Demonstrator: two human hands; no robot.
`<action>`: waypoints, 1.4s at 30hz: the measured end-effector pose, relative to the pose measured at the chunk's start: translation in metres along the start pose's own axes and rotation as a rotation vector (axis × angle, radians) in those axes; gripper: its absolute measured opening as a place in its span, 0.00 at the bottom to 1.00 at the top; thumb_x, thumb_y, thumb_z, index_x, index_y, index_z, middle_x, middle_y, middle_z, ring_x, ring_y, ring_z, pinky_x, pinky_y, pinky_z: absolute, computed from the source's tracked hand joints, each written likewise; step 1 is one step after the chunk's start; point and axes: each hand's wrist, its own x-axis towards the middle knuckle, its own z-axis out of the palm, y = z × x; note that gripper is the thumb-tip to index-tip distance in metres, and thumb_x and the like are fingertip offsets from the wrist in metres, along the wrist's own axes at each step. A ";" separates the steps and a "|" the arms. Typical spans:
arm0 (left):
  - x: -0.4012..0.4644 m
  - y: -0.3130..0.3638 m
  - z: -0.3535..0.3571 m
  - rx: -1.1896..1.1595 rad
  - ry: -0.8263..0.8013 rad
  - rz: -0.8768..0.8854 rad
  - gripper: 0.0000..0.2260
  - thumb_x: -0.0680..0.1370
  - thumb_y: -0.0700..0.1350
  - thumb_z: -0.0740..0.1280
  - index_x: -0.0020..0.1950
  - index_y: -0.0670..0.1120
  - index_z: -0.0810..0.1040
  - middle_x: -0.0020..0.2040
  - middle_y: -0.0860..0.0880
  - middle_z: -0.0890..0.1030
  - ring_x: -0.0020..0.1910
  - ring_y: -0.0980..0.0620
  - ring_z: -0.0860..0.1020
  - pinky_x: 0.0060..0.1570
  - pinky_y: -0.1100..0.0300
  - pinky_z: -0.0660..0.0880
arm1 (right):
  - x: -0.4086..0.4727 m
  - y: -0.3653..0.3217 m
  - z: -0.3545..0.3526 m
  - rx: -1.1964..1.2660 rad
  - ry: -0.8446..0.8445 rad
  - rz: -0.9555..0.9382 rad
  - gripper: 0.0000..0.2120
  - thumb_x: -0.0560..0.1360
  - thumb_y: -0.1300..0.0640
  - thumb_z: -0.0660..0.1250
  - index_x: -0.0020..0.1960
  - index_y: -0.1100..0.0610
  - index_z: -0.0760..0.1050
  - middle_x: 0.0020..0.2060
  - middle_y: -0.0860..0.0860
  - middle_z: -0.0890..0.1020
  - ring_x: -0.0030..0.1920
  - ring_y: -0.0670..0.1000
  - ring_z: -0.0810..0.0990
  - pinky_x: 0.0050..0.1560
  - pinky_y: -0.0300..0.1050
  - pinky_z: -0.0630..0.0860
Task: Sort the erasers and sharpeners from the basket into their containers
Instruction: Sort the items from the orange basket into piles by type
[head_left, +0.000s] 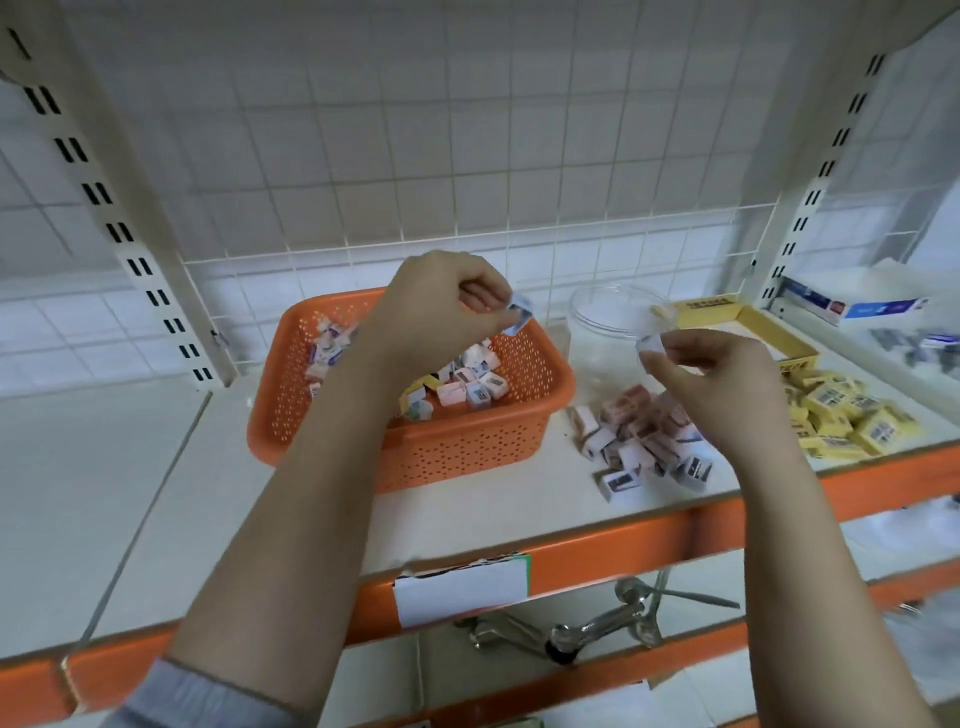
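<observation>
while the head view looks down at a white shelf (156, 467) with an orange front edge, the orange basket (467, 447) sits at its middle and serves as the landmark. the left hand (441, 306) is raised over the basket's back half, fingers curled, pinching a small white-and-blue boxed item (519, 314) between thumb and fingertips; whether it is an eraser or a sharpener cannot be told. the right hand (711, 374) hangs to the right of the basket, its thumb and forefinger pinching another small white piece (649, 344), the other fingers loosely bent. inside the basket lies a mixed heap of small boxed items (467, 382), white, pink and yellow. just right of the basket, on the shelf, a loose pile of pink-and-white boxes (634, 441) is spread out. further right of the basket lies a pile of yellow boxes (847, 421). behind the pink pile, right of the basket's back corner, stands a clear plastic jar (602, 322), and beyond it a yellow cardboard tray (769, 332). below the basket, a white label (460, 592) hangs on the shelf's orange edge.
</observation>
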 end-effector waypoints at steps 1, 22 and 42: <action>-0.002 0.004 0.006 -0.021 0.000 0.021 0.05 0.70 0.45 0.74 0.44 0.48 0.81 0.39 0.58 0.79 0.40 0.63 0.77 0.40 0.77 0.71 | 0.002 0.009 -0.002 -0.054 -0.018 0.014 0.14 0.72 0.53 0.71 0.55 0.59 0.80 0.49 0.52 0.83 0.53 0.51 0.80 0.55 0.43 0.73; 0.089 0.027 0.094 0.444 -0.638 0.014 0.09 0.69 0.45 0.76 0.46 0.46 0.81 0.40 0.55 0.79 0.45 0.52 0.79 0.39 0.60 0.74 | 0.001 0.051 -0.041 -0.123 -0.099 0.058 0.11 0.74 0.55 0.69 0.55 0.57 0.81 0.42 0.48 0.82 0.45 0.45 0.78 0.48 0.37 0.69; 0.024 0.005 0.021 0.152 -0.196 -0.141 0.05 0.75 0.49 0.69 0.49 0.50 0.82 0.45 0.55 0.80 0.45 0.60 0.77 0.43 0.70 0.71 | 0.015 -0.007 -0.012 -0.024 -0.201 -0.161 0.08 0.74 0.55 0.69 0.53 0.53 0.81 0.42 0.43 0.81 0.47 0.41 0.79 0.44 0.27 0.70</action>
